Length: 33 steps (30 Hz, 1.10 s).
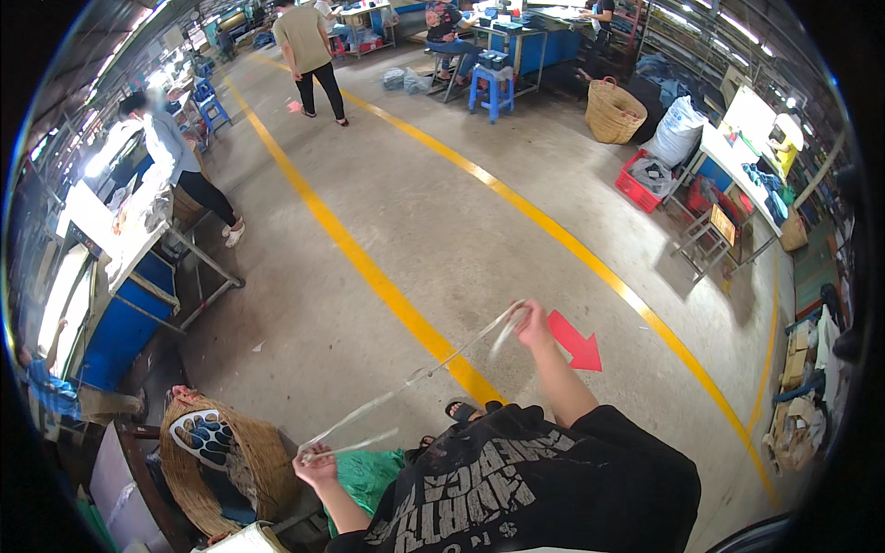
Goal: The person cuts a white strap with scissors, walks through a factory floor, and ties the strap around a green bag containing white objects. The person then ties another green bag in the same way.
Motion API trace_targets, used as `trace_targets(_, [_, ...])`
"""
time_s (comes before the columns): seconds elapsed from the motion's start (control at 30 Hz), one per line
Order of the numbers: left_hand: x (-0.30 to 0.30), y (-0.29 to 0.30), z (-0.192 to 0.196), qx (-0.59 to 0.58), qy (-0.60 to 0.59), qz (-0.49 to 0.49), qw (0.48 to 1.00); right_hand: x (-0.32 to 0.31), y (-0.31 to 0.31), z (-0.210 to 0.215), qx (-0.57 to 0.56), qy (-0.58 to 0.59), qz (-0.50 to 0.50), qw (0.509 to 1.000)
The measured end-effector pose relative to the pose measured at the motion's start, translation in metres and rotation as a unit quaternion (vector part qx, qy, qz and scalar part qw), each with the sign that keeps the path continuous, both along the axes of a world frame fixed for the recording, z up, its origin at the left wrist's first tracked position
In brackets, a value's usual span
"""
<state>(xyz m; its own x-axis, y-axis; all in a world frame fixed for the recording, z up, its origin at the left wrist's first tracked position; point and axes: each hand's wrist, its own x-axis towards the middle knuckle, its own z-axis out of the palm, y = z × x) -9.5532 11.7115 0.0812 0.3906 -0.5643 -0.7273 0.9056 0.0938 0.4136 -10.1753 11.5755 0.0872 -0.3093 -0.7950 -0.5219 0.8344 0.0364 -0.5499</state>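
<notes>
Strip (pixel 415 378) of clear plastic runs taut between both hands: left hand (pixel 315 464) pinches its near end above the basket (pixel 267 479), right hand (pixel 533 323) grips the far end. It looks fully stretched; nothing is yet laid down.

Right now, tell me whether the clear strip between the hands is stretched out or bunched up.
Stretched out. The clear strip runs nearly straight from the left hand up to the raised right hand, each pinching one end.
</notes>
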Motion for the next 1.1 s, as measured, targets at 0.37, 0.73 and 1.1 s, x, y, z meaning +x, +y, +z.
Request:
trace_targets(0.37, [0.020, 0.032, -0.001, 0.197, -0.099, -0.398, 0.891, -0.048, 0.014, -0.027, 0.079, 0.326, 0.390, 0.858])
trace_targets(0.73, [-0.038, 0.050, -0.023, 0.137, -0.079, -0.669, 0.726, 0.044, 0.067, -0.049, 0.266, 0.259, 0.864, 0.339])
trace_targets(1.1, [0.056, 0.012, 0.071, -0.181, -0.036, 0.096, 0.978, 0.040, -0.039, 0.097, -0.114, -0.010, 0.180, 0.977])
